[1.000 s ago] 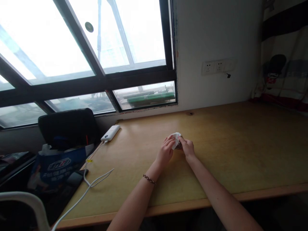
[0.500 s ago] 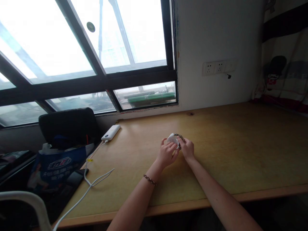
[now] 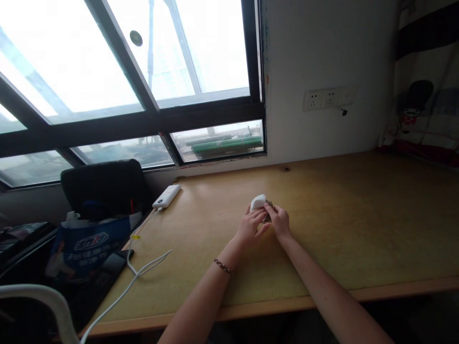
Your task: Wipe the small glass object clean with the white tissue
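— The table (image 3: 340,205) is the biggest thing here, reaching wide past the person's right side, so I'd call that the roomy way to move. Its front edge passes under both forearms (image 3: 206,296), and its left edge slants off towards a black chair (image 3: 103,185)

— With a blue bag (image 3: 93,243) just beyond that edge too. A white cable (image 3: 137,274) loops along there, leading to a white power bank (image 3: 168,195) near the back left corner, so the left looks the tighter side

— And the hands?

— Close together over the middle of the table. The right hand (image 3: 279,222) has its grip closed on a dark item (image 3: 272,206), thumb laid over it. The left hand (image 3: 249,228) rests its fingers against a white piece (image 3: 258,201); whether that grip pinches, I can't tell

— The white piece looks thin and soft, like tissue, so probably light and easily torn. I'd spread several fingers behind it

— And the dark item sits between the hands, right beside the white piece, mostly covered. My guess is light, stiffer and not very slippery; I'd take it by the rim, gently
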